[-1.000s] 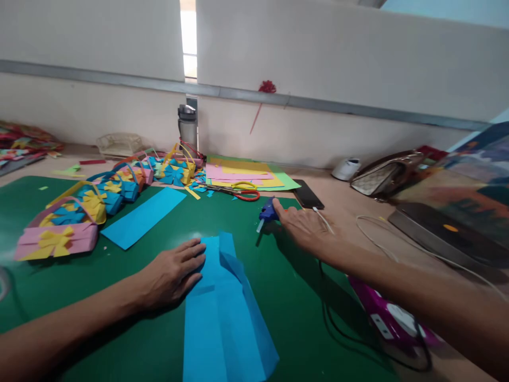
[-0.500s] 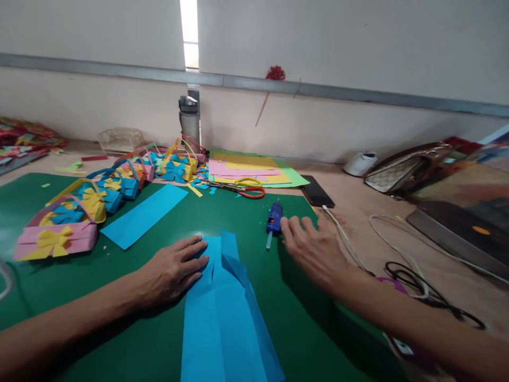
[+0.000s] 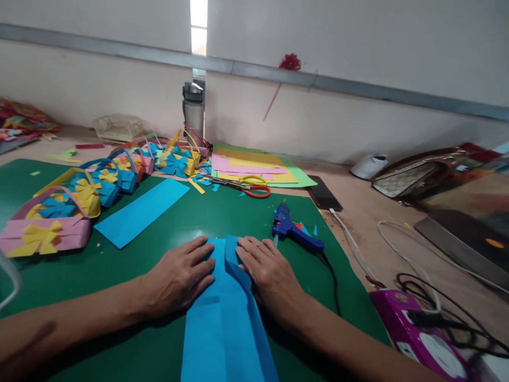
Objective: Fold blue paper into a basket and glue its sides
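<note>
A folded sheet of blue paper (image 3: 222, 323) lies lengthwise in front of me, creased down its length, with its right side raised as a flap. My left hand (image 3: 181, 273) rests flat on the left side of its far end, fingers stretched out. Over the far right flap bend the fingers of my right hand (image 3: 272, 268), gripping it at the edge; the thumb is hidden. Beyond that hand a blue hot glue gun (image 3: 292, 228) lies on its side, a clear glue stick showing at its back. A separate blue paper strip (image 3: 143, 212) lies to the left.
Small paper baskets with bows (image 3: 47, 233) line the green mat's left side. Scissors (image 3: 250, 184) lie before stacked coloured paper (image 3: 254, 164). A phone (image 3: 325, 193), a purple power box (image 3: 417, 334) and cables are on the right. A bottle (image 3: 193, 111) stands by the wall.
My right hand has left the glue gun and moved left onto the blue paper's flap. The glue gun's handle now shows. My left hand stays on the paper.
</note>
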Tool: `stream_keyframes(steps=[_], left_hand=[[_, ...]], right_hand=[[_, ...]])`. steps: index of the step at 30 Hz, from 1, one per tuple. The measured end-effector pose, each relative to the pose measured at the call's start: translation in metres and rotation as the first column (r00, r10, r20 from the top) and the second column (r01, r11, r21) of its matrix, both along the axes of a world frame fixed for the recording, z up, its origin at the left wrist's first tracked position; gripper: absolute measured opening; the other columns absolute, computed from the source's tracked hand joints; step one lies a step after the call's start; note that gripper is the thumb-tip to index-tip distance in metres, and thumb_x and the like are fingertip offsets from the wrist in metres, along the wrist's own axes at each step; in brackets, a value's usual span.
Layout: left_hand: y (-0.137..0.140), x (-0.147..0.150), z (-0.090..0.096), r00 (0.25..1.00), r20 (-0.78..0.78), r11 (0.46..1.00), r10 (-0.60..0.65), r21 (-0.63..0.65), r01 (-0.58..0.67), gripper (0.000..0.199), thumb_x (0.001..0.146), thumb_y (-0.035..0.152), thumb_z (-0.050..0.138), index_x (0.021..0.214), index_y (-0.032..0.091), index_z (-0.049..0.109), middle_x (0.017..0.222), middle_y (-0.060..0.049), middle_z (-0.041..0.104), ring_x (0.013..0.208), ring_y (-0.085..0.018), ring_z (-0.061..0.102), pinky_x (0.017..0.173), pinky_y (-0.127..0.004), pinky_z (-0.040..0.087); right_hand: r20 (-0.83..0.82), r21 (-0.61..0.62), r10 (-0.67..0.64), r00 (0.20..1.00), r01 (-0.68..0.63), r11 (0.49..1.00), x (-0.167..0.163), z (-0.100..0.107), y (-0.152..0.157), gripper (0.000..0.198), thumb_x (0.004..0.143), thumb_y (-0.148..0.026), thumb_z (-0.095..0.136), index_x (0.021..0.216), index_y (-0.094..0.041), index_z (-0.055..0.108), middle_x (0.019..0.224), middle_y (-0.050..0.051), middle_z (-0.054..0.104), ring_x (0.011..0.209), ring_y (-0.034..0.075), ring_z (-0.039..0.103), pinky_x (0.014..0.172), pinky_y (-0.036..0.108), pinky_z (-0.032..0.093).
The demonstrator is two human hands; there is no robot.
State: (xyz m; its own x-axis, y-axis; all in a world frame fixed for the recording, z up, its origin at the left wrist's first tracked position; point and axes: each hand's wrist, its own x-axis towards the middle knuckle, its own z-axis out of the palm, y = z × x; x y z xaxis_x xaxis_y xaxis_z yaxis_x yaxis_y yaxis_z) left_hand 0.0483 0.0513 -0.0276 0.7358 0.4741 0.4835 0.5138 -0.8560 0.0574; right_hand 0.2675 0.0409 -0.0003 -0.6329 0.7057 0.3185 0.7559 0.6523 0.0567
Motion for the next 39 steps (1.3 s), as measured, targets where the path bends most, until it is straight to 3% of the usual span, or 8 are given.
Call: stream_keyframes(steps=[11, 19, 28, 39], left_hand=[[-0.002, -0.001, -0.004, 0.999, 0.024, 0.999, 0.029, -0.024, -0.029, 0.024, 0.090, 0.021, 0.045, 0.099, 0.010, 0.064, 0.113, -0.017, 0.063, 0.116, -0.031, 0.052, 0.091, -0.046, 0.052], [-0.002, -0.001, -0.005, 0.999, 0.034, 0.999, 0.030, -0.017, -0.029, 0.023, 0.090, 0.021, 0.046, 0.098, 0.008, 0.064, 0.112, -0.017, 0.064, 0.112, -0.033, 0.055, 0.089, -0.046, 0.054], [-0.005, 0.002, -0.003, 0.997, 0.002, 0.996, 0.080, 0.036, -0.080, 0.028, 0.090, 0.022, 0.046, 0.097, 0.004, 0.065, 0.108, -0.018, 0.066, 0.107, -0.034, 0.058, 0.088, -0.046, 0.054], [-0.006, 0.002, 0.000, 0.987, -0.061, 0.989, 0.151, 0.015, -0.150, 0.035, 0.091, 0.026, 0.039, 0.108, 0.005, 0.062, 0.114, -0.015, 0.064, 0.107, -0.034, 0.057, 0.082, -0.049, 0.053]], right_hand=[[0.059, -0.038, 0.078, 0.995, -0.076, 0.996, 0.005, -0.008, 0.001, 0.033, 0.092, -0.011, 0.034, 0.114, -0.010, 0.059, 0.122, 0.018, 0.060, 0.114, 0.030, 0.054, 0.089, 0.057, 0.043], [0.109, -0.113, 0.116, 0.987, -0.104, 0.988, 0.002, -0.005, -0.001, 0.036, 0.094, -0.014, 0.031, 0.120, -0.013, 0.055, 0.130, 0.014, 0.054, 0.119, 0.028, 0.050, 0.092, 0.057, 0.041], [0.187, -0.087, 0.105, 0.977, -0.090, 0.992, -0.001, -0.009, 0.000, 0.036, 0.092, -0.012, 0.035, 0.125, -0.012, 0.050, 0.131, 0.013, 0.054, 0.119, 0.028, 0.050, 0.094, 0.058, 0.038], [0.234, -0.099, 0.113, 0.966, -0.092, 0.991, -0.008, -0.013, 0.009, 0.038, 0.095, -0.016, 0.028, 0.129, -0.012, 0.045, 0.134, 0.013, 0.050, 0.123, 0.028, 0.043, 0.097, 0.062, 0.033]])
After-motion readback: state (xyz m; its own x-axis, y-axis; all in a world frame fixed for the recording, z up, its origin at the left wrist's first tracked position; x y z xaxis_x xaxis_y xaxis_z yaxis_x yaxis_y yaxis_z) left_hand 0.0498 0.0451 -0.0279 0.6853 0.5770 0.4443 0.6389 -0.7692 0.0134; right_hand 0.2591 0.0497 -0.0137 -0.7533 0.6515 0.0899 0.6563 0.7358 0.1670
